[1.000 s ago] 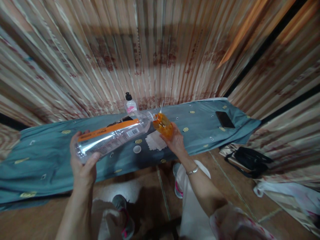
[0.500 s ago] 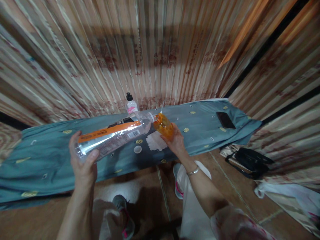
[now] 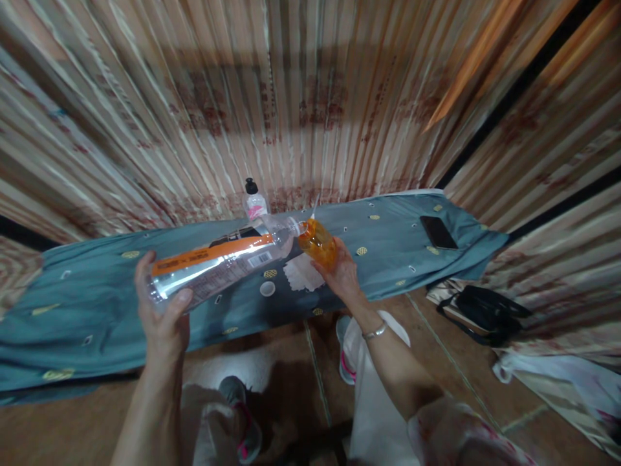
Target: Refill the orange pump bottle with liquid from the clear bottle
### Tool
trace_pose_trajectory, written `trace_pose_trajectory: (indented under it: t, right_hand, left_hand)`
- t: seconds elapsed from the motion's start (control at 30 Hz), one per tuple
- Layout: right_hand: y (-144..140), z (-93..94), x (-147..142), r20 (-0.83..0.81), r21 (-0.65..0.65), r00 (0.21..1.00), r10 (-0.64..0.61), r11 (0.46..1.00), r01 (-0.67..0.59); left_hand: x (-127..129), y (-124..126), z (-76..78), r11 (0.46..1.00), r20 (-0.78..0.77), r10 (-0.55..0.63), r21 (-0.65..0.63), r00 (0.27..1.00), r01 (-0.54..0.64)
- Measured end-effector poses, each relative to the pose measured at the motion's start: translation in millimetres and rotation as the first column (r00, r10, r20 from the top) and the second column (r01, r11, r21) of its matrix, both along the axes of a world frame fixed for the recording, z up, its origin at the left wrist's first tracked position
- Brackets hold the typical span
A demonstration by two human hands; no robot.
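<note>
So the person has a big clear plastic bottle (image 3: 218,266) with an orange label tipped nearly flat, base end in the left hand (image 3: 162,309), which is wrapped around it with the thumb across the near side. Its open neck meets the mouth of a small orange bottle (image 3: 317,243), which the right hand (image 3: 342,275) cups from underneath with fingers closed around it. That looks like a mouth-to-mouth pour: the big one lies low so liquid runs toward the neck, and the small one is tilted up to catch it. I can't tell whether anything is actually flowing.

Taking the orange bottle as the landmark: both bottles hang in the air above a long table under a blue-grey patterned cloth (image 3: 87,304). Just below it on the cloth lies a white paper napkin (image 3: 299,275), and a bit left of that a small white cap (image 3: 267,288). Behind and left of it a little pink-labelled bottle with a black cap (image 3: 253,202) stands upright against the striped curtain (image 3: 310,97). Well to its right a dark phone (image 3: 438,232) lies near the cloth's far corner.

As for room, the near table edge runs right under both forearms, and the curtain closes off the back. The cloth to the left of the big bottle has the most open space.
</note>
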State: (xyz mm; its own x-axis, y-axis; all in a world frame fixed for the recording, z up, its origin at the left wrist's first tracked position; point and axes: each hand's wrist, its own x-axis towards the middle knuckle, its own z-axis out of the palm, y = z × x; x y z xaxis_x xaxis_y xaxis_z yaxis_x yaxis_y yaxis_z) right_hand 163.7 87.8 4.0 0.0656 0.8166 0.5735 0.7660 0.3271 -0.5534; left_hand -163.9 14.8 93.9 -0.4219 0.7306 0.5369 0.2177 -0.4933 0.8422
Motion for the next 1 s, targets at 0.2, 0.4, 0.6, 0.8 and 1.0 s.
trace_pose_trajectory:
  t: [0.2, 0.4, 0.6, 0.8, 1.0]
  right_hand:
    - [-0.4, 1.0, -0.4, 0.008, 0.007, 1.000, 0.002, 1.000, -0.002]
    - [-0.4, 2.7, 0.5, -0.002, 0.007, 1.000, 0.008, 1.000, -0.008]
    - [-1.7, 3.7, -0.3, -0.009, -0.011, 1.000, 0.003, 1.000, -0.003]
    - [-2.4, 4.9, -0.6, -0.016, -0.017, 1.000, 0.012, 1.000, -0.012]
    - [-1.2, 2.6, -0.1, -0.016, -0.032, 1.000, 0.003, 0.999, -0.004]
  left_hand:
    - [3.2, -0.6, 4.8, 0.999, 0.202, -0.046, -0.016, 0.978, 0.050]
    - [1.8, -1.2, 4.4, 0.998, 0.169, -0.034, -0.040, 0.985, 0.042]
    - [1.9, -1.6, 4.6, 0.998, 0.214, -0.046, -0.030, 0.976, 0.053]
    - [1.7, -1.7, 3.9, 0.999, 0.165, -0.034, -0.034, 0.986, 0.040]
    - [-0.1, -2.1, 1.8, 0.999, 0.097, -0.025, -0.023, 0.995, 0.028]
